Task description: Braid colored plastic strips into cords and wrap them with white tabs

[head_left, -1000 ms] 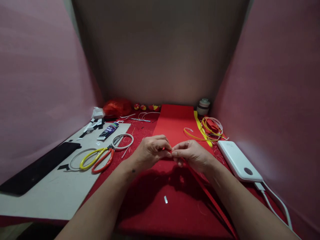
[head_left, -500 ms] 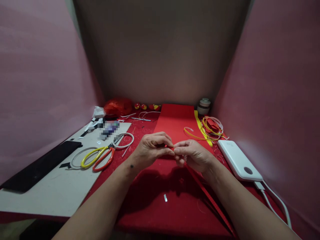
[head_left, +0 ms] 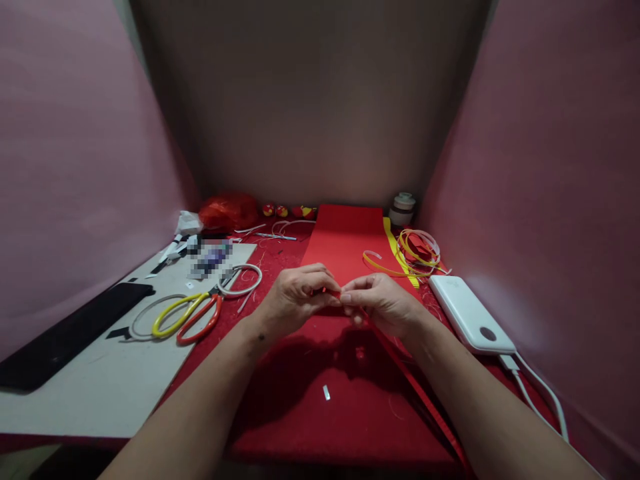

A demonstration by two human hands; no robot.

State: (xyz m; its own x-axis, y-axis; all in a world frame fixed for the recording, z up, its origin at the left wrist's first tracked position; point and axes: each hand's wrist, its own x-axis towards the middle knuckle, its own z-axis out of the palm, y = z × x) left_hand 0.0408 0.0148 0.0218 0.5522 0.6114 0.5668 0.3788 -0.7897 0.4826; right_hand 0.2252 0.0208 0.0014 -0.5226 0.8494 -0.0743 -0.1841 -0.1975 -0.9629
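Note:
My left hand [head_left: 303, 293] and my right hand [head_left: 377, 301] meet fingertip to fingertip above the red cloth. Both pinch the end of a long, narrow red strip [head_left: 410, 380], which runs from under my right fingers down past my right forearm to the table's front edge. Most of the pinched end is hidden by my fingers. Just beyond my hands lies a red sheet [head_left: 347, 237]. A small white scrap [head_left: 327, 393] rests on the cloth below them.
On the left, scissors with yellow and red handles [head_left: 199, 319] and white-handled scissors [head_left: 241, 281] lie on a grey board [head_left: 115, 387] near a black slab [head_left: 75, 333]. To the right are a coiled yellow strip [head_left: 400, 257] and a white power bank [head_left: 470, 313] with cable.
My fingers have shifted slightly on the pinched end of the red strip, my left fingertips curling closer to my right ones. The whole view has moved a little.

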